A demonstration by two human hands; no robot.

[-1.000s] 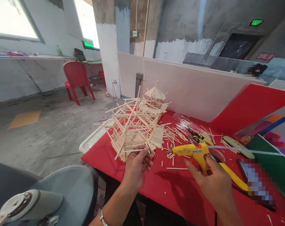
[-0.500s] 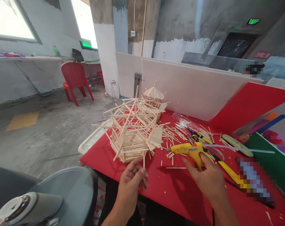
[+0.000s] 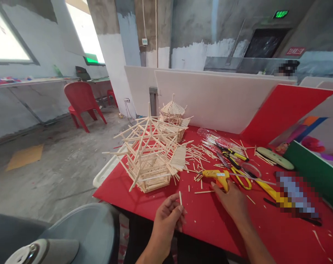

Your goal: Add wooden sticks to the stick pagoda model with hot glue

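My left hand [image 3: 169,220] pinches a short wooden stick [image 3: 180,198] upright between thumb and fingers, over the front edge of the red table. My right hand [image 3: 232,200] is closed around the handle of a yellow hot glue gun [image 3: 217,175], its nozzle pointing left and a clear glue stick trailing from its back. Left of the gun stands an open framework pavilion of wooden sticks [image 3: 150,157], apart from both hands. Behind it rises a smaller stick tower with a conical roof [image 3: 172,107]. One loose stick [image 3: 204,192] lies just left of my right hand.
Loose sticks [image 3: 195,154] are scattered mid-table beside black-and-yellow pliers [image 3: 229,156] and yellow-handled scissors [image 3: 241,178]. White boards [image 3: 204,99] wall off the back. A grey stool [image 3: 86,227] carrying a white cup [image 3: 51,251] stands at the left, and a red chair [image 3: 82,101] beyond.
My left hand and its stick have moved right and down, away from the pavilion's base. The glue gun has come lower, nearer the tabletop. The view has shifted slightly.
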